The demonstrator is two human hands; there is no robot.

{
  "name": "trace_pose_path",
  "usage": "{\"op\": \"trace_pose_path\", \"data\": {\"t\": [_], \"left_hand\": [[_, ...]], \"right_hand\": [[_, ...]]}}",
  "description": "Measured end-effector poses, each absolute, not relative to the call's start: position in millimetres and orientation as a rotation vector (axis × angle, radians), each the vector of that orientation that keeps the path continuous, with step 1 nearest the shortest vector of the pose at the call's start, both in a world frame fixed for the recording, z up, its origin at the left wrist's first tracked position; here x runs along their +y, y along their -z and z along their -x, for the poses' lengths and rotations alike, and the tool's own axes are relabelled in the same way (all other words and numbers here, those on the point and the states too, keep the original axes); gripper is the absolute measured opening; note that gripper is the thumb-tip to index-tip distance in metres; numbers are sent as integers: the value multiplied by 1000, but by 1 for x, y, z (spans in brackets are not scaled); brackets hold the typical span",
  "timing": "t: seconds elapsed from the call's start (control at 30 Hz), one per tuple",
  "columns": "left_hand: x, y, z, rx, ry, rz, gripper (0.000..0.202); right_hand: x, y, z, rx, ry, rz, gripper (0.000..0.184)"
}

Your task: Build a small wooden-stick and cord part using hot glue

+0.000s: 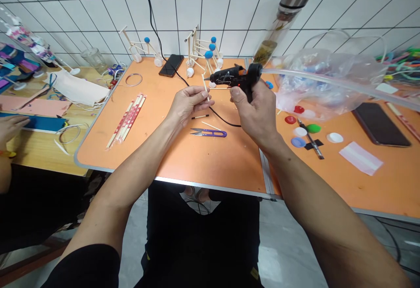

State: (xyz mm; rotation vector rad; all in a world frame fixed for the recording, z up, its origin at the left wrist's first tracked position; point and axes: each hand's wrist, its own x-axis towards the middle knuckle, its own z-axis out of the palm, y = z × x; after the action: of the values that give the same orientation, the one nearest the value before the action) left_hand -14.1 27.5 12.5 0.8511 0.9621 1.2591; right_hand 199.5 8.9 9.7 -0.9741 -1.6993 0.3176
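Note:
My right hand grips a black hot glue gun above the orange table, nozzle pointing left, with a long clear glue stick trailing to the right. My left hand pinches a thin wooden stick held upright, its upper end close to the gun's nozzle. Below the hands lie purple thread snips and loose wooden sticks. The gun's black cord runs across the table.
Packs of chopsticks lie at the left. Stick models with blue caps and a black phone stand at the back. A plastic bag, bottle caps, a second phone and a bottle sit right. Another person's hand works at the left table.

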Motion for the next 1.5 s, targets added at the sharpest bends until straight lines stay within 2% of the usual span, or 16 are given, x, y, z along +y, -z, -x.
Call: {"op": "trace_pose_path", "data": {"t": [0.53, 0.9, 1.17, 1.5], "left_hand": [[25, -14, 15, 969, -1248, -855, 18], [24, -15, 14, 951, -1256, -844, 13], [25, -16, 14, 972, -1257, -830, 19], [26, -14, 15, 950, -1275, -841, 16]], "right_hand": [[7, -14, -198, -1710, -278, 973, 60], [8, -12, -198, -1706, -287, 952, 59], [9, -11, -199, -1723, -312, 961, 58], [7, -13, -199, -1732, -310, 972, 57]]}}
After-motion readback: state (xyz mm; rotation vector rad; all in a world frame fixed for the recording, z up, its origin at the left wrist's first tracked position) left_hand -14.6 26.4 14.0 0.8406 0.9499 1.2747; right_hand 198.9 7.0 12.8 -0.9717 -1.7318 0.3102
